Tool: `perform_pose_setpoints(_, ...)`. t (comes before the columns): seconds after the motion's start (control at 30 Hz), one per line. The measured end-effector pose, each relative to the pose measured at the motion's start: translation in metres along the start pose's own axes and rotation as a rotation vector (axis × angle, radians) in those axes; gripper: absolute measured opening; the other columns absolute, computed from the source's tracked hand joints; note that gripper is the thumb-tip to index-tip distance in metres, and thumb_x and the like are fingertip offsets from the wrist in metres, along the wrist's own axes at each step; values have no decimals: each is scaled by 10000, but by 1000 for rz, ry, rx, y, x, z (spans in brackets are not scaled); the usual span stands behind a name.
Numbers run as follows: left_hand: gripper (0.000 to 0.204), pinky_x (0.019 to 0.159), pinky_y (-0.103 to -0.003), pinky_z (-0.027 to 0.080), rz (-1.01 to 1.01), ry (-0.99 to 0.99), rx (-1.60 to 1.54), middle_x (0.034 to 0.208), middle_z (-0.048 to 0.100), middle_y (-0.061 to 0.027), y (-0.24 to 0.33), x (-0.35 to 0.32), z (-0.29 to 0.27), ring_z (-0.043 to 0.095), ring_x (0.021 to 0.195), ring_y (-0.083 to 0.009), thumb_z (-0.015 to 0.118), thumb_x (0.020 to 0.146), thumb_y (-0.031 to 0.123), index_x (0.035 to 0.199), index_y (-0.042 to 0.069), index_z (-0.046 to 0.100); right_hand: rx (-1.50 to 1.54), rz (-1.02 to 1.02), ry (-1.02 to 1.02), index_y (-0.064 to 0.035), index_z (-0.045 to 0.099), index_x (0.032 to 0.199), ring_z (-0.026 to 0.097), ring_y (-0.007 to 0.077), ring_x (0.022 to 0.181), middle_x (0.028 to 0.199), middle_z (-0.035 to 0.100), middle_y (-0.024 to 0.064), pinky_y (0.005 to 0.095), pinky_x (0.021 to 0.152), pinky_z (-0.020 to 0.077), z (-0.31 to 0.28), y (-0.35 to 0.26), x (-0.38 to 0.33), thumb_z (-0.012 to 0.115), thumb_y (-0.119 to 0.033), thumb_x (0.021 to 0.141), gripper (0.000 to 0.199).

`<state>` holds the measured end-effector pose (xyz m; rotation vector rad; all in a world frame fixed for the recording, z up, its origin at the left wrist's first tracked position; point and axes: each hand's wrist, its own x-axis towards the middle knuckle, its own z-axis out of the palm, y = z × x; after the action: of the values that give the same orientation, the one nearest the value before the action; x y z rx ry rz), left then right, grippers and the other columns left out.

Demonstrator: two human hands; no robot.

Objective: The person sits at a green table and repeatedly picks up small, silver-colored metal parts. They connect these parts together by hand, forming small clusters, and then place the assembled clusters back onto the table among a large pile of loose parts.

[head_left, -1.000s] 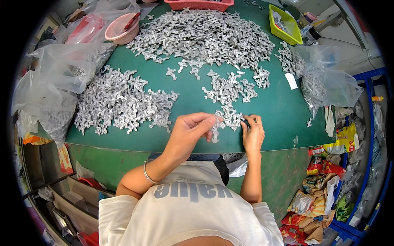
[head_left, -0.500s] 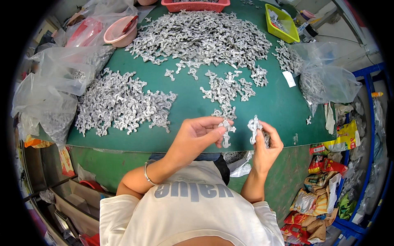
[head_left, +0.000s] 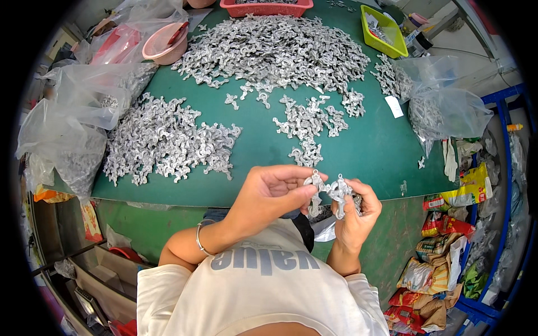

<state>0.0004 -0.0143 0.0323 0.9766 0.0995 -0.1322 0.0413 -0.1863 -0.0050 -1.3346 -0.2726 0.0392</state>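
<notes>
Between the thumb and fingers of my left hand (head_left: 274, 193) is a small silver-grey metal casting (head_left: 315, 193) with a loop at its top. My right hand (head_left: 358, 215) grips several similar metal castings (head_left: 339, 194), one upright at the fingertips and others partly hidden in the fingers. Both hands are close together over the table's near edge, and the pieces they hold nearly meet; whether they touch I cannot tell. Just beyond the hands lies a small cluster of loose castings (head_left: 308, 120). A larger heap (head_left: 168, 143) spreads to the left of my left hand.
The green table (head_left: 258, 145) bears a big heap of castings (head_left: 269, 50) at the back. Clear plastic bags of parts (head_left: 78, 151) stand left, and another bag (head_left: 437, 112) right. A pink bowl (head_left: 162, 53), a red basket (head_left: 266, 10) and a yellow-green basket (head_left: 367, 39) line the far side.
My two hands have come closer together, the right one moving left and slightly down. The castings in them are now almost side by side. The heaps look unchanged.
</notes>
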Motion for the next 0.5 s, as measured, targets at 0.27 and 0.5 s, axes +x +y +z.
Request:
perform_pose_setpoints(0.27, 325, 681, -250, 506, 13, -81, 11, 1009, 600, -144, 4, -4, 0, 595, 792, -133, 569, 780, -64, 1103, -71, 532, 22, -11, 28, 52, 607, 903, 464, 71, 648, 789, 571, 55, 198, 562, 349, -1, 1, -3, 654, -52, 745, 195)
perform_pose_setpoints(0.5, 373, 746, -257, 512, -38, -149, 82, 1060, 577, -168, 12, -5, -1, 594, 868, -158, 589, 756, -93, 1121, -85, 510, 55, -24, 26, 57, 599, 896, 490, 106, 698, 800, 572, 74, 215, 618, 374, -4, 1, -6, 656, -52, 733, 204)
